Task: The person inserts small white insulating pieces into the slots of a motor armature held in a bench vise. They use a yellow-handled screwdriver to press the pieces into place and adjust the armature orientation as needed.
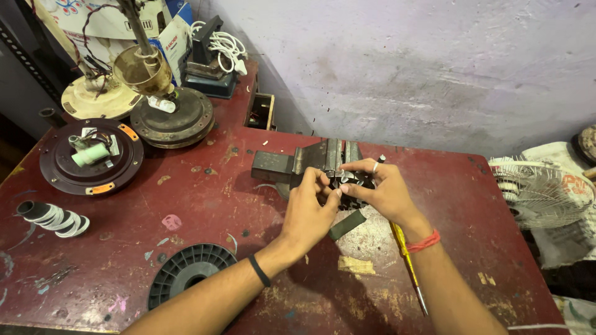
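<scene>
Small dark toothed part [349, 181] sat at the bench vise [310, 160] on the red table [472, 205]; left hand [308, 211] and right hand [380, 189] pinched it together, seemingly steadying it; yellow-handled tool [406, 257] lay beside.

Well up and to the left of the fingers [323, 186], at the far back corner of the bench, 1 white carton [176, 38] stands tilted behind the round fan motors; it is boxy, white with a blue top edge and red print on its face. Left of it, still farther from the fingers, a pale printed sheet [93, 18] hangs or leans at the frame's top, cream with red and blue markings, partly hidden by wires and a rod. Far to the right of the fingers, behind the white fan guard, a crumpled white sack [574, 186] shows an orange printed patch. No screens show.
</scene>
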